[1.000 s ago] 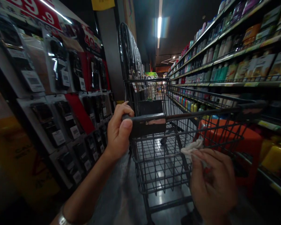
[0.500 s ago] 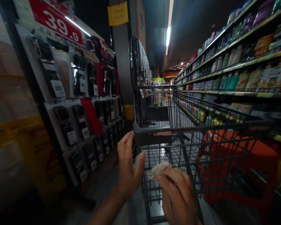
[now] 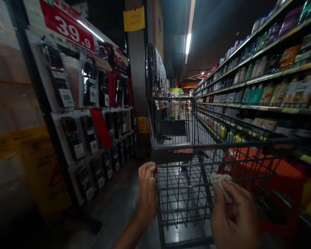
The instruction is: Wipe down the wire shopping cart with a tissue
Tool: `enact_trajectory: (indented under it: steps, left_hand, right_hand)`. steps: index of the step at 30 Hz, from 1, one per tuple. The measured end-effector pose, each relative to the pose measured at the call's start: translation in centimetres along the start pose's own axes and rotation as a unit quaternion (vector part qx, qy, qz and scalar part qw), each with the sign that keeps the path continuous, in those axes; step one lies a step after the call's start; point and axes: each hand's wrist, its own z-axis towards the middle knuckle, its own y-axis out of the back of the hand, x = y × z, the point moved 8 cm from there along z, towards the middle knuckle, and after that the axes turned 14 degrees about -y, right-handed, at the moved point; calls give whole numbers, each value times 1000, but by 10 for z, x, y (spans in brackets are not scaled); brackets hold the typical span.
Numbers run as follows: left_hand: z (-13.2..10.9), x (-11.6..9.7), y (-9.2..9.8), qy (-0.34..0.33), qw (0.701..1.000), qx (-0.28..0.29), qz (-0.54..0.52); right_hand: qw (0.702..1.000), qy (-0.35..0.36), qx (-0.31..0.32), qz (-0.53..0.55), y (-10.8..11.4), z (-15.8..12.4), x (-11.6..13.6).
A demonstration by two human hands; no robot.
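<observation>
Whitish cloth [image 3: 220, 180] pinched in the right hand [image 3: 235, 214], four o'clock, seems soft, best held bunched; I can't tell if the left hand [image 3: 148, 192], six o'clock, grips the cart [image 3: 172, 153].

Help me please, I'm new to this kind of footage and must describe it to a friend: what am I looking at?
No machine here: these are a person's bare hands, seen by a camera on their head looking forward and down. The left hand is at the near left side of a dark wire shopping cart; whether it touches is unclear. The right hand has a crumpled whitish cloth in its grip. An orange-red stool stands at right, bottles fill shelves, and black packaged goods hang at left.
</observation>
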Motion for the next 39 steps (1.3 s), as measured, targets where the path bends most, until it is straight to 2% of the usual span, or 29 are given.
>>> enact_trajectory:
  steps: [6, 10, 14, 17, 20, 24, 28, 31, 35, 39]
  left_hand:
    - [0, -1, -2, -30, 1000, -6, -1]
    - [-3, 3, -3, -43, 999, -8, 1]
    - [-3, 8, -5, -54, 998, 17, 2]
    - [2, 5, -2, -72, 996, 55, -5]
    - [8, -3, 4, -97, 991, 87, -18]
    - [12, -11, 5, -97, 987, 124, -13]
    - [15, -10, 5, -62, 989, 134, 25]
    - [18, -9, 6, -71, 985, 148, 50]
    - [21, -3, 11, -92, 981, 160, 58]
    - [22, 11, 20, -77, 982, 163, 53]
  right_hand:
    - [993, 30, 80, 86, -33, -27, 57]
    - [984, 82, 93, 129, -47, -33, 88]
    - [980, 90, 114, 134, -61, -39, 101]
    - [980, 100, 119, 121, -59, -40, 101]
    - [980, 117, 118, 112, -46, -33, 89]
    - [991, 117, 63, 24, -23, -16, 50]
    - [997, 67, -4, -33, -2, 1, 3]
    - [998, 13, -48, -50, 10, 10, -23]
    - [996, -15, -61, -66, 18, 17, -36]
    - [995, -49, -63, -63, 23, 19, -41]
